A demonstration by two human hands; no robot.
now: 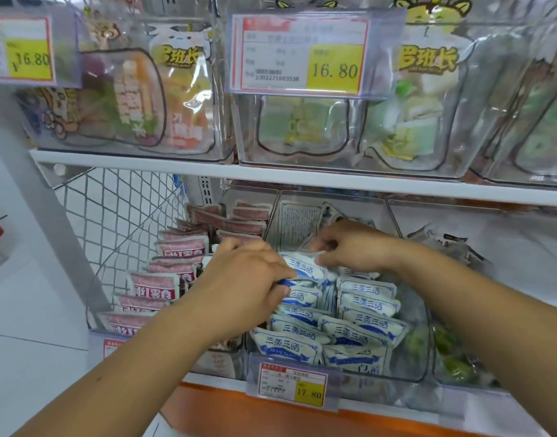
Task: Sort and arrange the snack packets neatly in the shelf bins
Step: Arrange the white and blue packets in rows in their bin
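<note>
Store shelf (302, 180), lower tier. I see blue-white packets (362, 329) rowed in the centre bin (417, 354). Left grip (249, 279) and right grip (349, 247) both pinch the rear packet (305, 269) of that row. Pink packets (182, 247) at 9 o'clock.

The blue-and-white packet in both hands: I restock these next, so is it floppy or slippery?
Probably soft: the blue-and-white packet bends between the left hand and right hand. Its glossy film likely slides easily. Neighbouring packets lean unevenly, so it may tip.
</note>
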